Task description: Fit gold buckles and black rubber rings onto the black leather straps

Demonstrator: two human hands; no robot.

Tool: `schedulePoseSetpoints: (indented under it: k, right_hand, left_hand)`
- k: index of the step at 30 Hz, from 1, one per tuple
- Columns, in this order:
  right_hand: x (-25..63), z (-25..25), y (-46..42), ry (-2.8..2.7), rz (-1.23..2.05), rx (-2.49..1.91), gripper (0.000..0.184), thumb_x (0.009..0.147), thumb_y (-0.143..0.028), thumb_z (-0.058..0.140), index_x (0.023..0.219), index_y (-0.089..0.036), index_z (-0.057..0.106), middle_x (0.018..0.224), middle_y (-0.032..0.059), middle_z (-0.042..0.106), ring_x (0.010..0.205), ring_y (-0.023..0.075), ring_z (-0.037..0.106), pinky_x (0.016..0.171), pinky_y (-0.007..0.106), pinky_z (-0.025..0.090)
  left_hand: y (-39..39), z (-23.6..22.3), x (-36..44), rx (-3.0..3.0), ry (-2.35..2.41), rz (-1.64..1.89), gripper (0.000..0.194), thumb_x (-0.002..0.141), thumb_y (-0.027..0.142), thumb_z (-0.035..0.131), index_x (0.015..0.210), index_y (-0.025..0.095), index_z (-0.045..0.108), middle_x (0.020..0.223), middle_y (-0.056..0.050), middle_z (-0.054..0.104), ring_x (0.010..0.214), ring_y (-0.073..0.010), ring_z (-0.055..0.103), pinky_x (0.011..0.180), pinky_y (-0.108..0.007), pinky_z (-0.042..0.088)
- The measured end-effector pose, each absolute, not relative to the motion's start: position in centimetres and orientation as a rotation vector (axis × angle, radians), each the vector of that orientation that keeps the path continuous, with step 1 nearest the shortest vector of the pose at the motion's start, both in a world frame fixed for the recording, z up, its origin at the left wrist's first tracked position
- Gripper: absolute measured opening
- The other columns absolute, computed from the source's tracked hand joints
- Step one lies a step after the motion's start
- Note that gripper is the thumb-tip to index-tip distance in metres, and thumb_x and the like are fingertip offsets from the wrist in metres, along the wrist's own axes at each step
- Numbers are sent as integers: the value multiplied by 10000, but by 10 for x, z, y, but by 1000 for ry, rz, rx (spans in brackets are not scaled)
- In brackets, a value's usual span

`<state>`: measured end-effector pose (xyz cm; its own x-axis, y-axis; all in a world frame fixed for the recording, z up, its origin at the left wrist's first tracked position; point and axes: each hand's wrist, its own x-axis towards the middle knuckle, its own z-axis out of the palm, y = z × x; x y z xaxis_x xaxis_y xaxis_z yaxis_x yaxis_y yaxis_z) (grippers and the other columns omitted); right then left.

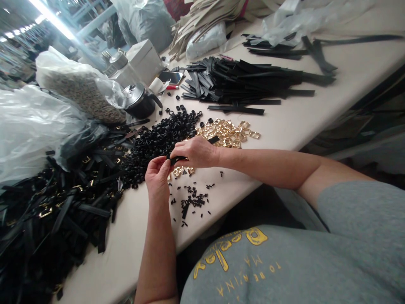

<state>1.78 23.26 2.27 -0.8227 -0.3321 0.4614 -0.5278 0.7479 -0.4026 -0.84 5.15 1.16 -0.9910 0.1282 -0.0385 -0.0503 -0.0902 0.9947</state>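
Both of my hands meet over the table at a black strap. My right hand is closed round it, and one strap end pokes out past the wrist side. My left hand pinches the other end between thumb and fingers. Whether a buckle or loop sits between the fingertips is hidden. Right behind the hands lies a heap of small black loops. Gold buckles are spread beyond my right hand, with a few more under it. Small black bits are scattered on the near side.
A big pile of black straps with buckles covers the left side. Loose black strips lie at the back. A black lidded pot, a phone, a white box and plastic bags stand behind. The table edge runs close to my body.
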Motion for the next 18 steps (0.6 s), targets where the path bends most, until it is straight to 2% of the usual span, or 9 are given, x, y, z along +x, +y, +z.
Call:
schedulePoseSetpoints:
  k: [4,11,14,18]
  right_hand:
    - [18,20,233,-2529,754,646,272,901,-398,598,1020,-182,712,923,34,700,744,122,595,622,237,322]
    - [17,17,234,-2519,762,699,208,897,-340,587,916,-162,693,834,25,669,691,107,539,612,232,300]
    - [17,20,236,-2536,763,718,213,908,-323,549,865,-162,681,782,16,643,659,99,498,598,234,275]
    - [15,26,244,-2529,751,686,231,908,-290,499,787,-162,649,762,12,620,636,89,450,587,243,247]
  left_hand:
    - [52,10,-10,100,2009,2242,464,566,336,884,940,174,662,691,33,630,597,-93,629,627,-211,537]
    - [55,6,-6,212,2024,2272,528,636,338,862,1104,196,661,715,28,651,617,-92,639,656,-213,534]
    - [52,12,-6,321,2087,2206,498,663,349,846,1106,197,675,725,13,666,633,-107,646,672,-232,537]
    - [28,20,-20,350,2344,2144,329,753,395,761,988,172,698,770,-25,700,682,-126,661,719,-265,535]
